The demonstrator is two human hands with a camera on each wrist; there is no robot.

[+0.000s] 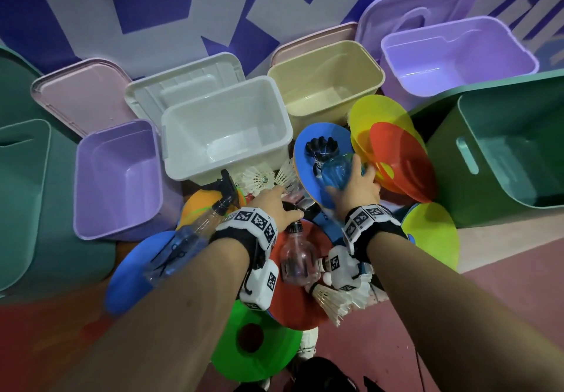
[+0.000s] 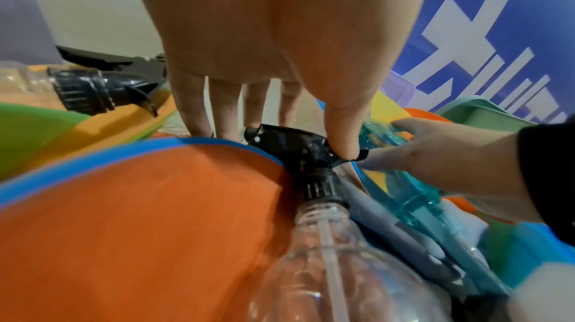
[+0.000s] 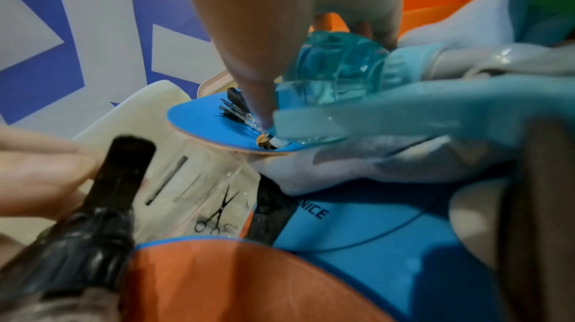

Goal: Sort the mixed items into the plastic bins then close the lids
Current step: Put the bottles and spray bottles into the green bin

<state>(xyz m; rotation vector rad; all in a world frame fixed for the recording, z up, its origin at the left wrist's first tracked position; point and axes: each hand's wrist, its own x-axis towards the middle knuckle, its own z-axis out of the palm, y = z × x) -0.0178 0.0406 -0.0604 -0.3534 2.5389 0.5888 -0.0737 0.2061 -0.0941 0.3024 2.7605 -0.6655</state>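
My left hand (image 1: 282, 207) pinches the black spray head (image 2: 298, 143) of a clear spray bottle (image 1: 297, 259) that lies on a red disc (image 1: 305, 300); the thumb presses the trigger side and the fingers sit behind it. My right hand (image 1: 355, 185) grips a blue translucent spray bottle (image 1: 338, 170) resting on a blue paddle (image 1: 314, 135) beside a black shuttlecock (image 1: 322, 147). In the right wrist view the thumb (image 3: 249, 69) lies along the blue spray bottle (image 3: 339, 66). Open bins stand behind: white (image 1: 274, 98), beige (image 1: 375, 68), purple (image 1: 525, 59).
A second purple bin (image 1: 82, 159) stands at left, green bins at far left (image 1: 45, 135) and right (image 1: 451, 135). Lids (image 1: 82, 92) lean at the back. Coloured discs (image 1: 381, 111), white shuttlecocks (image 1: 259, 178) and another spray bottle (image 1: 189, 239) crowd the floor around my hands.
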